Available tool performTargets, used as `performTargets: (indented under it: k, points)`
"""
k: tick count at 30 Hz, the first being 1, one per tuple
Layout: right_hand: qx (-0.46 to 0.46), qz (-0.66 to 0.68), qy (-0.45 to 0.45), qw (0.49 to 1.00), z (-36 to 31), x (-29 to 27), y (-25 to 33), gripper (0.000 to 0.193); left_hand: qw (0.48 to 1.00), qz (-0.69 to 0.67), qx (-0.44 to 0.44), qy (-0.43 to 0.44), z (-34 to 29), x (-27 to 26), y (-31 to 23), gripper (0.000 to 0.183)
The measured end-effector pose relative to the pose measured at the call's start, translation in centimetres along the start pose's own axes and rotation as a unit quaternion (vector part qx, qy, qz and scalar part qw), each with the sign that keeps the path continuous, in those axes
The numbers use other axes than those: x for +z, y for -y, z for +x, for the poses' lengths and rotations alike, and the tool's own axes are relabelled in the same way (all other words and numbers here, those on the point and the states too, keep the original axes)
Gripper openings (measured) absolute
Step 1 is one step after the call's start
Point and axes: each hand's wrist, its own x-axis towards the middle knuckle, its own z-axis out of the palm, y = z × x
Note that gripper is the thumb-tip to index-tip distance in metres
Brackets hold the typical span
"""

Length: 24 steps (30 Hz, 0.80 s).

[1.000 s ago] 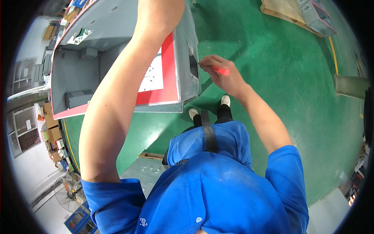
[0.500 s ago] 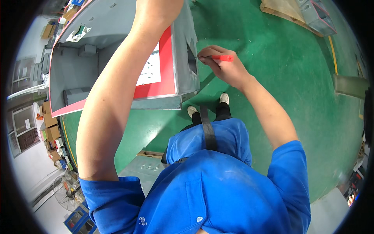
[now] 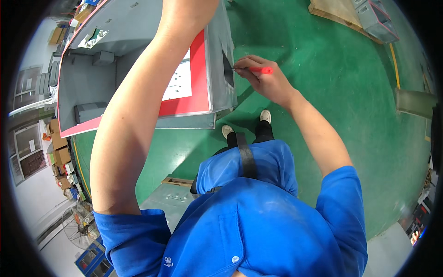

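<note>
In my right hand (image 3: 267, 83) is a small tool with a red handle (image 3: 264, 70), pinched between thumb and fingers. Its thin tip points left at a dark opening (image 3: 228, 69) in the side of a large grey metal cabinet (image 3: 216, 87). Whether the tip touches the edge I cannot tell. The front frame of the cabinet is red (image 3: 200, 92), with a white sheet (image 3: 182, 85) bearing dark marks on it. My left arm reaches across the cabinet, and my left hand (image 3: 190, 11) is at the top edge of the picture, its fingers out of sight.
A grey metal panel or box (image 3: 170, 201) lies by my left side. Farther off are a wooden pallet (image 3: 334, 16) with a grey box (image 3: 376, 23), stacked cartons (image 3: 60, 157), and a standing fan (image 3: 80, 226). Green floor (image 3: 332, 83) spreads to the right.
The red handle has turned slightly and shifted a little left with my right hand. My left arm has hardly moved.
</note>
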Motion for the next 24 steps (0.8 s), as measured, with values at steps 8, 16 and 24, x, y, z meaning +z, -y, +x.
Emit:
performTargets:
  k: [8,16,24]
  points:
    - [-0.004,-0.003,-0.003,1.000,0.0,0.3,-0.2,0.010,0.999,0.004,-0.038,0.015,0.3,-0.1,-0.1,0.042]
    - [0.026,-0.026,-0.003,0.999,-0.1,0.6,0.0,0.010,0.999,0.032,0.001,0.000,0.1,-0.2,0.1,0.042]
    - [0.010,-0.001,-0.004,1.000,0.1,0.8,-0.5,0.014,0.999,0.007,-0.031,0.006,0.5,-0.2,0.0,0.041]
